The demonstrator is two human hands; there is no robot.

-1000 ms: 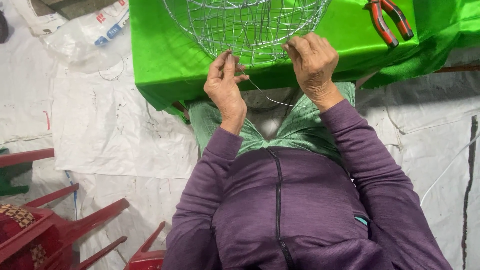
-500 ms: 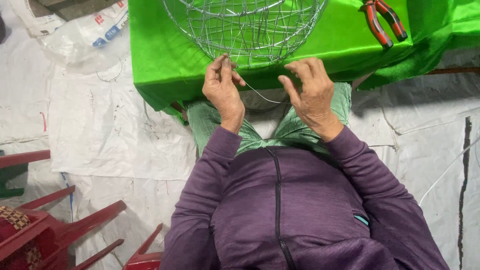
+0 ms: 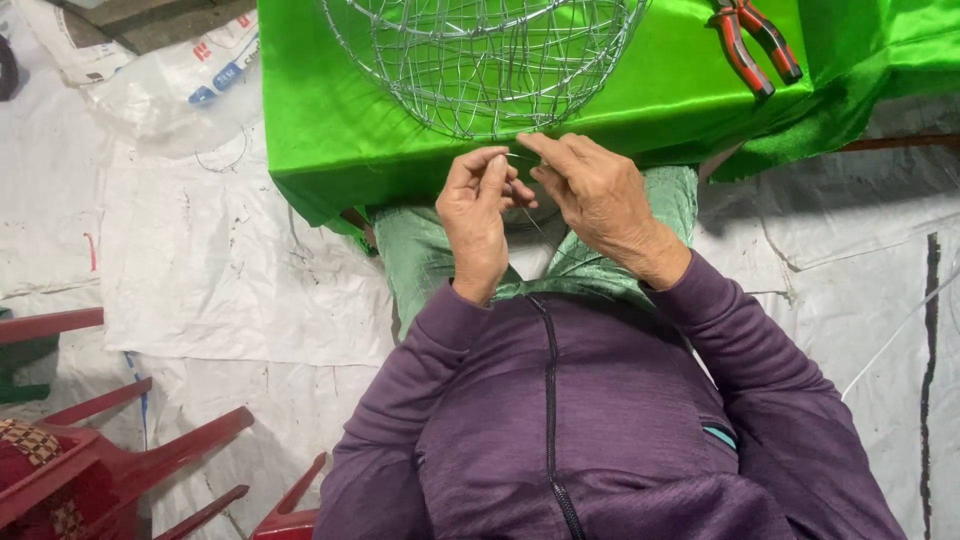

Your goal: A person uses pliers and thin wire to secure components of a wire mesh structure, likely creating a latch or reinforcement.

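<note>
A round wire frame [image 3: 480, 60], woven from thin silver wire, lies on a table covered with bright green cloth [image 3: 330, 140]. My left hand [image 3: 478, 215] and my right hand [image 3: 592, 195] meet at the frame's near rim, just below the table's edge. Both pinch a thin loose wire [image 3: 535, 225] that trails down toward my lap. The fingertips of both hands are close together, almost touching. My purple zip jacket and green trousers fill the lower middle.
Red-handled pliers [image 3: 752, 42] lie on the green cloth at the upper right. White plastic sheeting [image 3: 200, 290] covers the floor. Dark red plastic chairs [image 3: 110, 465] stand at the lower left. A clear plastic bag [image 3: 170, 85] lies at the upper left.
Both hands have drawn together at the frame's near rim; earlier they were apart, each at a different spot on the rim. The loose wire now hangs shorter between them.
</note>
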